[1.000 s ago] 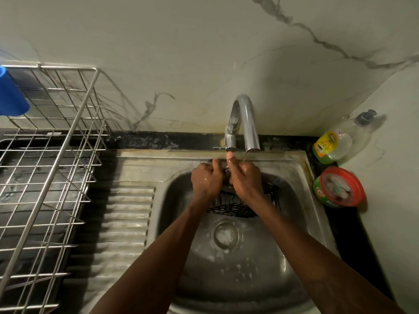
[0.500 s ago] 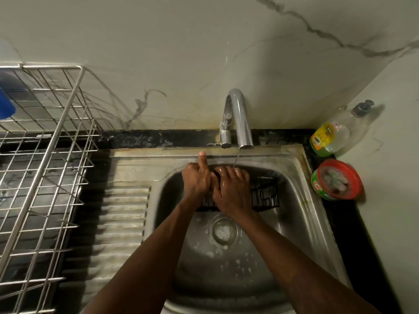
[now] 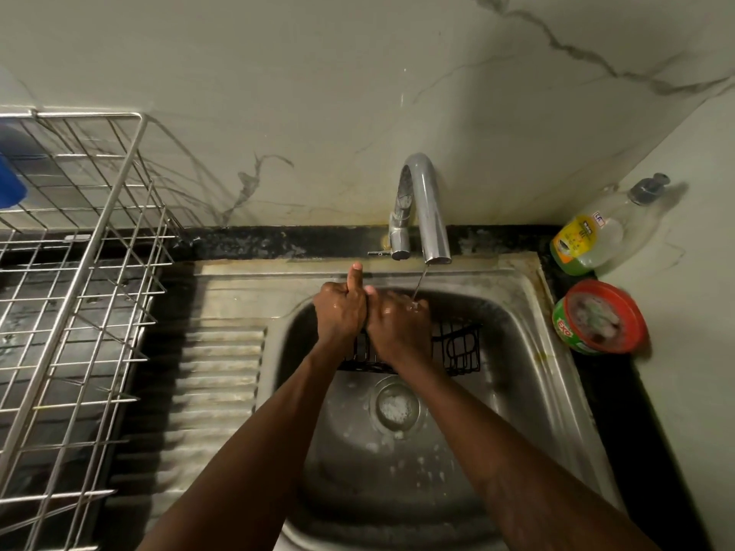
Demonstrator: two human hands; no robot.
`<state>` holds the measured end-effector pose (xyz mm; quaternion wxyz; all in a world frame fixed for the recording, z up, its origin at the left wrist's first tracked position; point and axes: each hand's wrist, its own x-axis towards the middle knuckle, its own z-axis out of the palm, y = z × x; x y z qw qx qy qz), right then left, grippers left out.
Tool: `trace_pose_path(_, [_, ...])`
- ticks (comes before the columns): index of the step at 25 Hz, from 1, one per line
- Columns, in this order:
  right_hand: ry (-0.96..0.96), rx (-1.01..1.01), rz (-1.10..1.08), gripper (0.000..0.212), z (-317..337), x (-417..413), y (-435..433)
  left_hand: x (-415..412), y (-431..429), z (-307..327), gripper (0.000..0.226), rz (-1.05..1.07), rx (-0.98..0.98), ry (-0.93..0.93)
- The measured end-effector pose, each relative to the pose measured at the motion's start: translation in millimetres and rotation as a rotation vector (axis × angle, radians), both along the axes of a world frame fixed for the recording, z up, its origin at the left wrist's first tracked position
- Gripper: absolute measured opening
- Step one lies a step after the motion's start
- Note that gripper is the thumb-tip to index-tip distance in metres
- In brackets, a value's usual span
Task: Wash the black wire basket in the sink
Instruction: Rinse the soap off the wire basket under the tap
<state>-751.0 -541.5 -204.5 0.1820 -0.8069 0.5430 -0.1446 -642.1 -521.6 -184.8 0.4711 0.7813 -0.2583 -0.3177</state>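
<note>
The black wire basket [image 3: 457, 347], long axis 9 to 3 o'clock, lies just beneath the left hand [image 3: 340, 316] and right hand [image 3: 397, 324], the right nearer its exposed end; fingers curled, grip indeterminable.

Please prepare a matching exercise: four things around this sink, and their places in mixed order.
1. black wire basket
2. curved chrome tap
3. round green tub with red lid
4. silver wire dish rack

A. left of the steel sink
B. on the dark counter, right of the sink
C. inside the sink basin
D. at the wall, behind the sink

Pairs: 1-C, 2-D, 3-B, 4-A
</note>
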Motion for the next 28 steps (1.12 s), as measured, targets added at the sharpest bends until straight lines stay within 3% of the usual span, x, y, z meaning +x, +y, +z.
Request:
trace_pose_path(2, [-0.041, -0.051, 0.165, 0.049, 5.1, 17.2, 5.8, 9.8, 3.4, -4.2, 0.064, 0.049, 0.002, 0.001])
trace_pose_path(5, [-0.021, -0.057, 0.328, 0.052, 2.4, -0.7, -3.6, 20.3, 11.8, -6.3, 0.071, 0.085, 0.065, -0.038])
trace_pose_path(11, [-0.001, 0.187, -0.096, 0.082, -23.4, -71.6, -40.2, 22.8, 17.0, -4.4, 0.068, 0.084, 0.103, -0.101])
trace_pose_path(16, [0.232, 0.143, -0.353, 0.078, -19.9, -26.5, -26.1, 22.6, 16.9, -7.7, 0.068, 0.108, 0.138, -0.106])
trace_pose_path(18, [0.186, 0.027, -0.268, 0.066, -15.6, -3.9, -4.3, 25.2, 20.3, -12.8, 0.072, 0.143, 0.135, -0.084])
trace_pose_path(21, [0.021, -0.076, 0.129, 0.051, -16.2, 1.9, 19.5, 26.3, 21.5, -14.6, 0.070, 0.176, 0.124, -0.033])
trace_pose_path(24, [0.071, -0.047, 0.396, 0.058, -19.0, -25.9, 11.8, 24.0, 19.9, -10.0, 0.065, 0.161, 0.122, -0.023])
trace_pose_path(28, [0.147, 0.028, 0.098, 0.063, -24.7, -80.5, -31.2, 21.8, 18.9, -6.0, 0.062, 0.160, 0.138, -0.012])
